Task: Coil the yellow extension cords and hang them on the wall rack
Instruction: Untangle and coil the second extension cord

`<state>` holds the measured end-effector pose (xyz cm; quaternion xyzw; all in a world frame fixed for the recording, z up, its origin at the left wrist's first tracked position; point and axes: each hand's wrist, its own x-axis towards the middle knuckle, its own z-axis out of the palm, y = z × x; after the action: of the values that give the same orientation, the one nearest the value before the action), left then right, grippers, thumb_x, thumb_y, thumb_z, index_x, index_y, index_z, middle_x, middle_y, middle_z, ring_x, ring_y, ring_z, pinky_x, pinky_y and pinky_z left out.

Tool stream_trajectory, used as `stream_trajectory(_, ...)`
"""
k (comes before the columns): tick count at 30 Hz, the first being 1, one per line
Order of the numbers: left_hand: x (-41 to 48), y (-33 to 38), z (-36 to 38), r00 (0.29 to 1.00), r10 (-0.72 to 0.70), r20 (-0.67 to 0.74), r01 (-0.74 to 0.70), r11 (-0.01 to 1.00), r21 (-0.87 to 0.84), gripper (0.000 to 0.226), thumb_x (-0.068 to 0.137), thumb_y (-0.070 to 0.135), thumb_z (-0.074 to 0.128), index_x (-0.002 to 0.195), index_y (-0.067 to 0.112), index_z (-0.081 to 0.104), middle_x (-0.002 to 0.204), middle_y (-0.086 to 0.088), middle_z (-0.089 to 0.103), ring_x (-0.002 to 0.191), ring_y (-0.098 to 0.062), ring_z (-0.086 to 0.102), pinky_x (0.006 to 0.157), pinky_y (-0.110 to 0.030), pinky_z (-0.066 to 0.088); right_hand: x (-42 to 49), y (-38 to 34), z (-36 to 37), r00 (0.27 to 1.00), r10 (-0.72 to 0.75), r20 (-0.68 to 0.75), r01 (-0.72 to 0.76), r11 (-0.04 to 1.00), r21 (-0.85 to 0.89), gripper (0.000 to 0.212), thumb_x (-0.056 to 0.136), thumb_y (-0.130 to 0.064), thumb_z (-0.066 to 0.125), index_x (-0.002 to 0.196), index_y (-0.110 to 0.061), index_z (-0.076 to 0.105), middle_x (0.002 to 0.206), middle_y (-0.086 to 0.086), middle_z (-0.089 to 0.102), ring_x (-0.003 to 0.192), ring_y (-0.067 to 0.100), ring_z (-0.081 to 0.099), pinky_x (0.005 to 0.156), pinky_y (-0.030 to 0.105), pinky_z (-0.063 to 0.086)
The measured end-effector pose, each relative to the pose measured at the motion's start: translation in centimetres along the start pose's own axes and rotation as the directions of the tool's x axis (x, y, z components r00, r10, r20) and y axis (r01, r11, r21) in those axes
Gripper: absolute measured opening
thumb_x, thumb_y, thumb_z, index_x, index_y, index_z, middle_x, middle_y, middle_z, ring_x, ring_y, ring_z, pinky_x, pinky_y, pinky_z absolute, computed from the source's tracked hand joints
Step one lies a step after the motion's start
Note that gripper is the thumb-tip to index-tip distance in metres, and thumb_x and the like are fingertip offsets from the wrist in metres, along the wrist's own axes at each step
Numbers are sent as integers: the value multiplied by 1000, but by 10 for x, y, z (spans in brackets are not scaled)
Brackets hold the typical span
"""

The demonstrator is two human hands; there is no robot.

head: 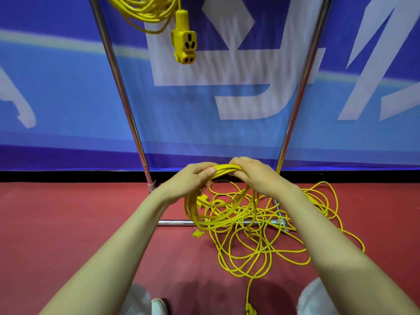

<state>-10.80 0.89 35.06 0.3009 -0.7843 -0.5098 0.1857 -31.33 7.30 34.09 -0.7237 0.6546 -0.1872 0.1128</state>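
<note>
Cord of bright yellow colour is gathered into a coil of several loops, held up over the red floor in front of the person. The left hand grips the top of the coil, fingers curled round the bundle and thumb laid along it. The right hand grips the same bundle just beside it, fingers wrapped over. The loops hang down from both hands, and a small plug shows at their lower edge; I cannot tell if it hangs or lies on the floor. Under the coil and to its right, the loose cord lies in a tangled heap, and one strand runs toward the person and ends in an end plug. The rack is made of shiny metal poles which spread apart upward, with a low bar at the floor, partly under the heap. Near the top a second coil hangs, its socket block dangling below. Behind the rack stands a blue banner with large white shapes, meeting the floor along a dark strip. The red floor stretches wide to the left of the heap. A white shoe shows at the bottom edge.
</note>
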Motion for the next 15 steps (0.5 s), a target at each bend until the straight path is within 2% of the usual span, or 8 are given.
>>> stream_trajectory(2, 2, 2, 1, 1000, -20, -22, 18, 996, -87, 24, 103, 25, 41, 104, 31, 64, 64, 6, 50, 57, -9, 47, 56, -24, 42, 1, 0, -3, 1000, 19, -22, -18, 999, 44, 15, 95, -36, 49, 106, -26, 54, 101, -6, 57, 99, 17, 54, 83, 46, 47)
stream_trajectory(5, 1, 2, 4, 999, -47, 8, 48, 979, -200, 24, 103, 26, 41, 107, 17, 63, 62, 9, 49, 51, -7, 39, 54, -24, 36, 1, 0, -7, 1000, 23, -7, -21, 985, 173, 17, 91, -38, 58, 106, -30, 57, 98, -10, 62, 95, 13, 57, 85, 43, 47)
stream_trajectory(8, 0, -1, 3, 998, -51, 30, 57, 965, -257, 27, 103, 24, 39, 109, 6, 58, 63, 8, 48, 49, -6, 34, 53, -23, 34, -3, -1, -10, 1000, 21, 21, -26, 963, 267, 25, 85, -38, 68, 108, -28, 62, 93, -6, 67, 87, 13, 60, 83, 37, 48)
stream_trajectory(10, 0, -2, 1, 998, -55, 36, 63, 959, -275, 28, 102, 24, 40, 110, 5, 59, 64, 6, 47, 50, -7, 33, 53, -22, 33, -7, -2, -13, 999, 30, 27, -38, 931, 363, 29, 82, -36, 71, 110, -29, 65, 95, -7, 70, 89, 12, 64, 83, 32, 49)
stream_trajectory(12, 0, -3, -2, 997, -66, 40, 74, 960, -270, 33, 102, 24, 40, 114, -1, 58, 66, 5, 47, 50, -7, 32, 52, -21, 33, -8, -1, -15, 999, 37, 27, -45, 906, 422, 28, 87, -34, 67, 114, -30, 67, 104, -10, 71, 98, 8, 64, 89, 27, 48)
stream_trajectory(15, 1, -3, -2, 995, -72, 63, 86, 962, -260, 37, 102, 25, 41, 114, -7, 55, 68, 3, 48, 50, -6, 34, 53, -21, 35, -9, -1, -19, 998, 45, 38, -56, 915, 398, 27, 95, -33, 55, 120, -31, 65, 114, -11, 69, 107, 2, 61, 93, 21, 45)
